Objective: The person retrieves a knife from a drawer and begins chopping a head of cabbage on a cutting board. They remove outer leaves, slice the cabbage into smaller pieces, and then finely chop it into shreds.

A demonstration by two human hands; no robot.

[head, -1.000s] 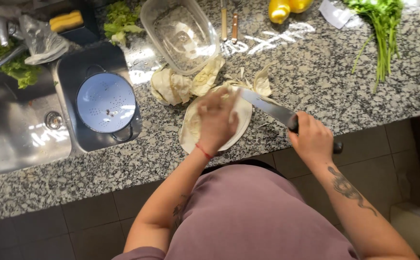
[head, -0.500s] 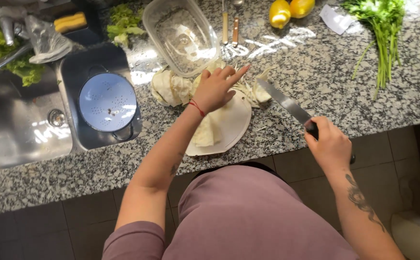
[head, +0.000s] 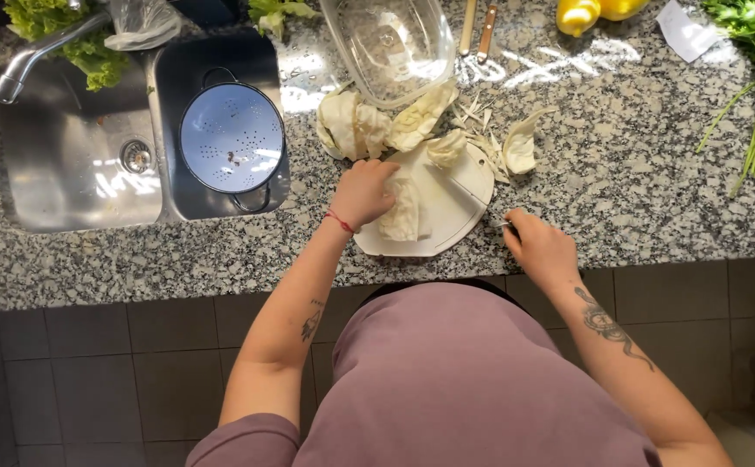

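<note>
I am pinning a pale cabbage piece (head: 405, 210) on the white cutting board (head: 455, 227) with my left hand (head: 364, 192), fingers curled onto its edge at nine o'clock. My right hand (head: 540, 246) is gripping the knife (head: 472, 195), blade running toward eleven o'clock, lying at three o'clock of the piece, whose long axis runs twelve to six.

Home kitchen, granite counter (head: 620, 164), steel sink (head: 74, 173), colander (head: 230, 138)

Mauve short-sleeved shirt, red string bracelet on left wrist, tattooed forearms (right one snake-like).
</note>
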